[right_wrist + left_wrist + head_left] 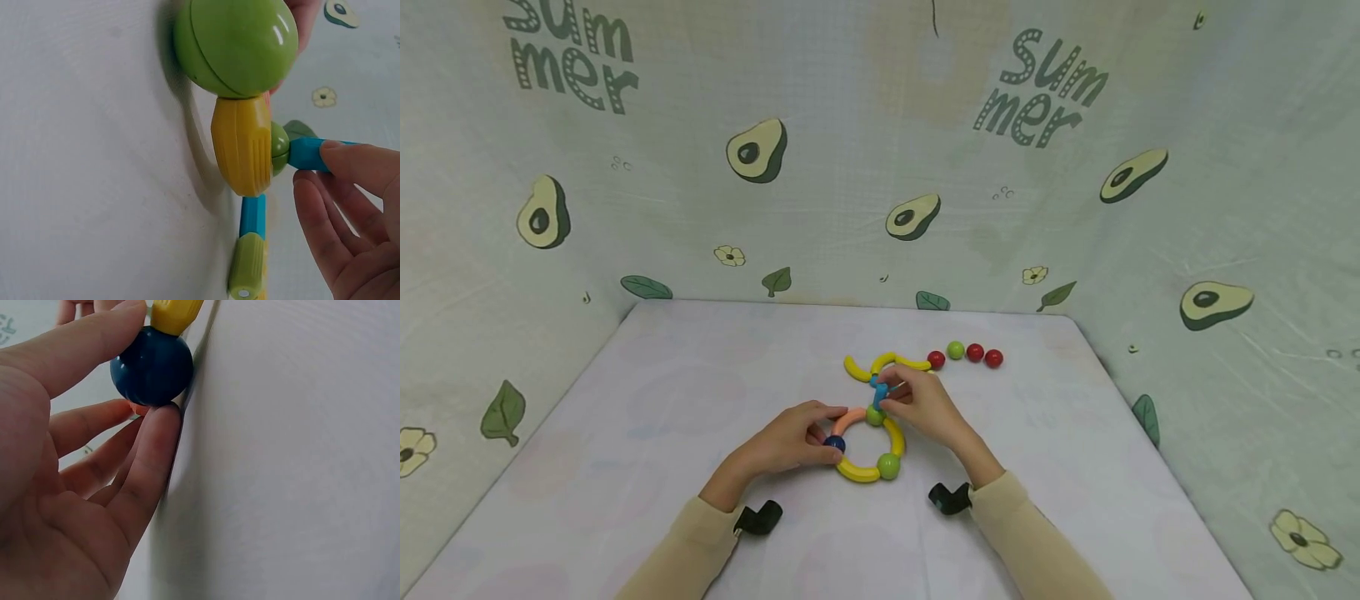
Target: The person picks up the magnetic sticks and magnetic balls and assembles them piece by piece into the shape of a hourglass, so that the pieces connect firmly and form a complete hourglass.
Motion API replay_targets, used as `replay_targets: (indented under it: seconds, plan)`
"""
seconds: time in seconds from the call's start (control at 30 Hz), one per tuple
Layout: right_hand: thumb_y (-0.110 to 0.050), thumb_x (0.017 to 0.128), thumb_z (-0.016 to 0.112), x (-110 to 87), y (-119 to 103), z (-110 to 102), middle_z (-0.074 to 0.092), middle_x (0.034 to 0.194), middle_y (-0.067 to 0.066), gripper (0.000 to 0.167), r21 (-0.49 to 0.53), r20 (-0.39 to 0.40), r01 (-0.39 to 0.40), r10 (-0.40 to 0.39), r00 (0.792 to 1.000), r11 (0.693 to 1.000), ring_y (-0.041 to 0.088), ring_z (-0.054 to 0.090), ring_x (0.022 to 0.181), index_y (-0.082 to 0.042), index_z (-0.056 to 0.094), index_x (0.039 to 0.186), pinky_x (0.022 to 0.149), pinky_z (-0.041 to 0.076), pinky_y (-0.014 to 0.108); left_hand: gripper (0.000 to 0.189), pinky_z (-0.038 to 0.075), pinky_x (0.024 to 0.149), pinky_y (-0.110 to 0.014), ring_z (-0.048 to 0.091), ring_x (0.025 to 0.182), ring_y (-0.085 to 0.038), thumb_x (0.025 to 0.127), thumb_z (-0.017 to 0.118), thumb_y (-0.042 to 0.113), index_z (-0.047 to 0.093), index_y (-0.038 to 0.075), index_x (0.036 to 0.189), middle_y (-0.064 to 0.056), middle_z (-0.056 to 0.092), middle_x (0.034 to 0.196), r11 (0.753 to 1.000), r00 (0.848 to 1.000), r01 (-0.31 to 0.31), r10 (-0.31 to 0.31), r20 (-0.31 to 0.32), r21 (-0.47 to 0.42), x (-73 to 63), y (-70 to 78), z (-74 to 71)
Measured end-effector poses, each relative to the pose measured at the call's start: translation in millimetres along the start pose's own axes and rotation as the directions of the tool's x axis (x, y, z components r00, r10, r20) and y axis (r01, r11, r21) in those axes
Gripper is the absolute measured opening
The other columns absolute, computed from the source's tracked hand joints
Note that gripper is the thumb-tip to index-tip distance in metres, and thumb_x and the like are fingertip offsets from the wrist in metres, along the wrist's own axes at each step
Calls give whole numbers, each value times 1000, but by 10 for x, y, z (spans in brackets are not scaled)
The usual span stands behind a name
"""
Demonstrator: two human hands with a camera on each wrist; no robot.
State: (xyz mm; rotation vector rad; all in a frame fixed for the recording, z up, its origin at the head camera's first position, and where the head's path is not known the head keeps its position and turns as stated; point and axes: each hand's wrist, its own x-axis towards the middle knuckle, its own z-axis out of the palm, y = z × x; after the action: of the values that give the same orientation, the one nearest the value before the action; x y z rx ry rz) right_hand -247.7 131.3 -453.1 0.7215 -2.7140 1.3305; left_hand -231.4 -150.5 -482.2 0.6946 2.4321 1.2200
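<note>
A ring of curved rods and balls lies on the table before me: an orange curved rod (850, 418), two yellow curved rods (857, 472), a lower green ball (889, 466), an upper green ball (872, 416) and a dark blue ball (152, 365). My left hand (788, 437) holds the ring at its left side, thumb and fingers about the dark blue ball. With thumb and fingertips, my right hand (925, 404) pinches a blue rod (307, 154). The rod stands up from the upper green ball, its lower end against it.
Behind the ring lie yellow curved rods (857, 369), partly hidden by my right hand. A green rod (247, 265) and another blue rod (253, 215) show there in the right wrist view. Further right sit several red balls (975, 352) and a green ball (955, 350).
</note>
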Motion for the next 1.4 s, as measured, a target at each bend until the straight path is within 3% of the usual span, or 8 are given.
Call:
replay_targets:
  seconds: [0.13,0.4,0.6,1.03,1.4]
  plan:
    - [-4,94,81,20,-3,39,74,117,2,32,-1,-14,-1,1,1000,1000,19,76,99,-6,70,124,87,62,29,68,58,86,-32,68,100,-12,93,84,39,59,17,152,-3,64,132,1000,1000,5,-5,-4,-7,-14,20,-7]
    - [-4,94,81,7,-10,66,74,117,2,33,6,-55,-33,33,998,999,18,76,98,-14,71,123,86,63,31,65,57,83,-30,69,98,-11,95,82,41,59,20,152,-2,62,143,999,1000,-6,7,12,-38,13,-11,16]
    - [-2,94,80,72,-26,120,73,116,4,34,9,-47,-17,17,999,1000,21,76,100,-11,70,125,88,62,30,64,55,81,-29,69,95,-12,96,81,39,58,20,153,-2,61,143,1000,1000,-5,5,11,-29,-13,19,15]
    - [-3,96,79,152,-75,253,71,117,5,35,24,-45,-20,21,999,1000,20,75,102,-12,69,128,89,62,29,57,50,72,-27,66,77,-15,99,78,22,57,18,152,-5,60,141,994,999,43,-44,-1,-97,-46,22,2]
    - [-6,96,79,165,-163,324,74,118,4,32,-8,-14,7,-7,1000,1000,19,76,102,-13,70,126,89,62,29,63,58,80,-31,74,92,-13,89,89,31,58,15,142,-5,66,130,994,999,16,-21,-40,-108,3,-34,9]
